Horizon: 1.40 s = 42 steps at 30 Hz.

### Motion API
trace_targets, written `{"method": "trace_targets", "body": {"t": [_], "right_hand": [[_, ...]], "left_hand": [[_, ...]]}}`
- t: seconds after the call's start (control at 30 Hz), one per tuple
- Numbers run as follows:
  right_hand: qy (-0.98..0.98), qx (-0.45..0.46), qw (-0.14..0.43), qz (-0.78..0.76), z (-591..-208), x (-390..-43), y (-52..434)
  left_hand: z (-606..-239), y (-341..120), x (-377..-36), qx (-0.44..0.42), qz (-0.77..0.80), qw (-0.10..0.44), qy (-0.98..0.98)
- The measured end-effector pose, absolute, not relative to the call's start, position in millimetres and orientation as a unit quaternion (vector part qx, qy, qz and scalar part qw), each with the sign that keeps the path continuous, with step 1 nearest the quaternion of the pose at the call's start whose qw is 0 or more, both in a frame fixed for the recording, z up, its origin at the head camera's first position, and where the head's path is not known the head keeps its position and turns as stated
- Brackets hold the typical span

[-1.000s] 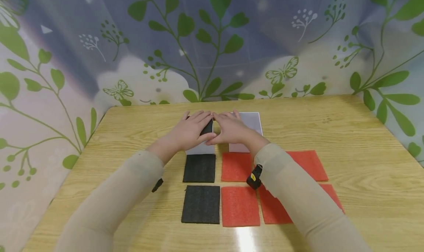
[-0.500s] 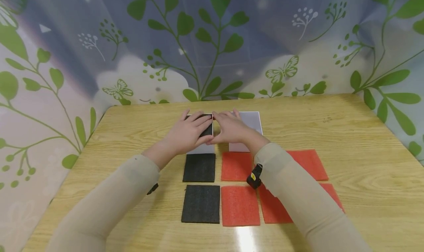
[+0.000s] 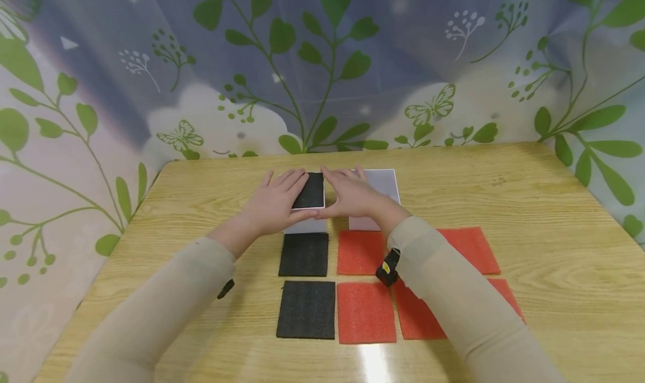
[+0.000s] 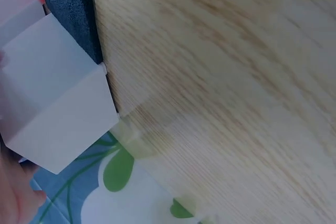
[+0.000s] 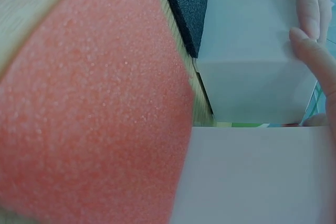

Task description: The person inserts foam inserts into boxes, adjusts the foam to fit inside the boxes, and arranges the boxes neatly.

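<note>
A white box (image 3: 308,226) stands at the back middle of the table, a black foam square (image 3: 313,191) filling its top. My left hand (image 3: 272,202) lies over the box's left part, fingers straight on the foam and thumb along the front edge. At the right side, my right hand (image 3: 353,195) holds the box, thumb at the front corner and index finger at the rear. The right wrist view shows both thumbs meeting at the box's front edge (image 5: 257,61). Partly behind my right hand is a second white box (image 3: 383,182).
In front of the boxes lie two more black foam squares (image 3: 303,254) in a column. Several red foam squares (image 3: 366,313) lie to their right, partly hidden by my right sleeve (image 3: 453,282). A patterned curtain (image 3: 322,64) borders the wooden table (image 3: 504,187).
My left hand has slid left over the box, uncovering more of the black foam in its top. The right hand has hardly moved. The loose foam squares stay in place.
</note>
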State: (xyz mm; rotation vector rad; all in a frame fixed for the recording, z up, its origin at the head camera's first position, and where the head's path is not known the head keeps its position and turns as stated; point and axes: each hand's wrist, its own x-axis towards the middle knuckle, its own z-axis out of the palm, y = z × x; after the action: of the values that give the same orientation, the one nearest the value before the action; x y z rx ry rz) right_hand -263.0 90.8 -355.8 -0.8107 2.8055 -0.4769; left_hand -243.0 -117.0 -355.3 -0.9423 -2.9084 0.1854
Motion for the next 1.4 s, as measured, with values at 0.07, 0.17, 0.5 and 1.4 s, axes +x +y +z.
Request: {"method": "trace_targets", "body": {"t": [0.07,0.17,0.5,1.4], "right_hand": [[0.945,-0.272,0.090,-0.157,-355.5,-263.1,91.0],[0.946,-0.269,0.090,-0.155,-355.3,-263.1,91.1],[0.946,-0.268,0.095,-0.156,-356.5,-263.2,90.4],[0.947,-0.261,0.097,-0.162,-354.5,-261.8,89.2]], "left_hand": [[-355.6,-117.9,-243.1,-0.307,0.060,0.039,-0.949],[-355.6,-118.0,-244.4,-0.312,0.054,0.042,-0.948],[-355.8,-116.9,-249.1,-0.324,0.031,0.016,-0.945],[-352.1,-131.0,-242.1,-0.295,0.066,-0.011,-0.953]]}}
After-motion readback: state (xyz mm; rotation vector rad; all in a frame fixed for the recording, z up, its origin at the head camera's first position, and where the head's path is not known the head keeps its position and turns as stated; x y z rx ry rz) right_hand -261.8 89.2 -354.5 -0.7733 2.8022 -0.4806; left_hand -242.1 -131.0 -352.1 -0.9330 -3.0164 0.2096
